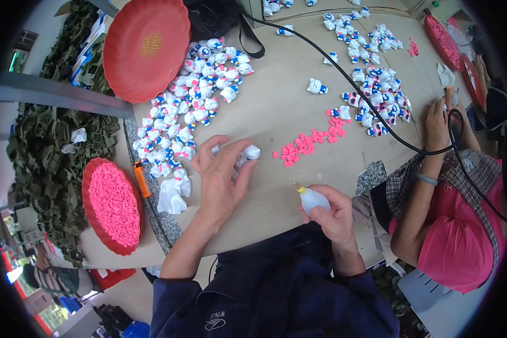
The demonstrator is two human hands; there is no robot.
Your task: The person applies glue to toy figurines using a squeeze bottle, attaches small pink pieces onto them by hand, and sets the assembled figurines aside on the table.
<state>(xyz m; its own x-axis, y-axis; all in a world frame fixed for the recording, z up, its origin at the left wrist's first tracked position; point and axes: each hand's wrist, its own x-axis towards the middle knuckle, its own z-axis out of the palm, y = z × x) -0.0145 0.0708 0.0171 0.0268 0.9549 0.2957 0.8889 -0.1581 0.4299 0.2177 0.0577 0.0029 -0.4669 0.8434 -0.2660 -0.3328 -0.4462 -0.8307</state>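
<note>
My left hand point(221, 179) is closed round a small white figurine point(252, 152), holding it between thumb and fingers just above the table; much of it is hidden by the fingers. In my right hand point(335, 213) is a small white squeeze bottle point(314, 202) with a yellow collar and a thin nozzle, tilted up toward the left. A loose row of small pink pieces point(305, 145) lies on the table beyond the bottle. Beyond my left hand spreads a large heap of white, blue and pink figurines point(200, 87). A crumpled white tissue point(174, 195) rests beside my left wrist.
At the left are a red dish point(114, 205) full of pink pieces, an orange tube point(142, 180) and an upper red dish point(146, 50). More figurines point(380, 98) lie at the right. A black cable point(343, 73) crosses there. A co-worker in pink point(462, 231) sits at right.
</note>
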